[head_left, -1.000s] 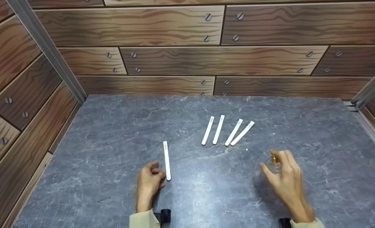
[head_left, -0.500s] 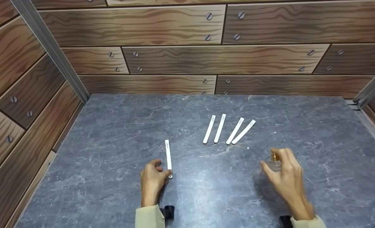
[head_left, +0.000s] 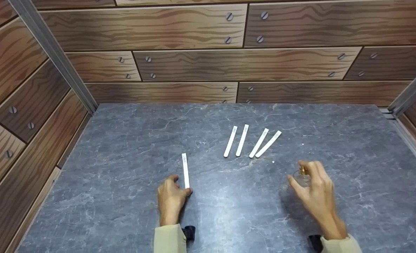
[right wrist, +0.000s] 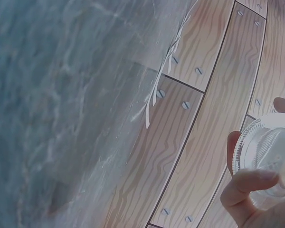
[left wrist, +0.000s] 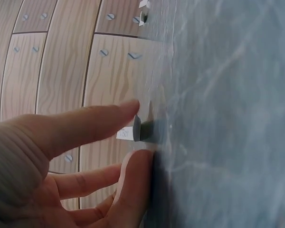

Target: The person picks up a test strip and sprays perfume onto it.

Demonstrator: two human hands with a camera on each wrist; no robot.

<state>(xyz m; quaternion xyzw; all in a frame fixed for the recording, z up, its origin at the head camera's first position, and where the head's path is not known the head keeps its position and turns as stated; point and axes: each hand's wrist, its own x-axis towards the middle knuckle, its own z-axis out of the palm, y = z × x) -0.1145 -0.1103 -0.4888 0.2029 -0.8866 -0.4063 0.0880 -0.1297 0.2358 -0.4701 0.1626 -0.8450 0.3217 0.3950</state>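
My left hand [head_left: 171, 198] is at the near end of a white paper strip [head_left: 185, 170] that lies on the table. In the left wrist view, the strip's near end [left wrist: 136, 128] stands between thumb and fingers; the thumb tip is against or just beside it, while a gap shows on the finger side. My right hand [head_left: 317, 191] grips a clear round perfume bottle [head_left: 300, 178] with a gold sprayer top [head_left: 303, 170], held above the table. The right wrist view shows its ribbed glass base [right wrist: 270, 156], with fingers and thumb around the rim.
Several more white strips, among them the leftmost strip [head_left: 230, 141], lie fanned out at mid-table. The grey marbled table [head_left: 134, 140] ends at a wood-print back wall [head_left: 190, 66]. Metal posts, like the left post [head_left: 58, 56], stand at the back corners.
My left hand has moved right, from beside the strip to its near end, where the thumb now covers the tip. The right hand has stayed in place with the perfume bottle.
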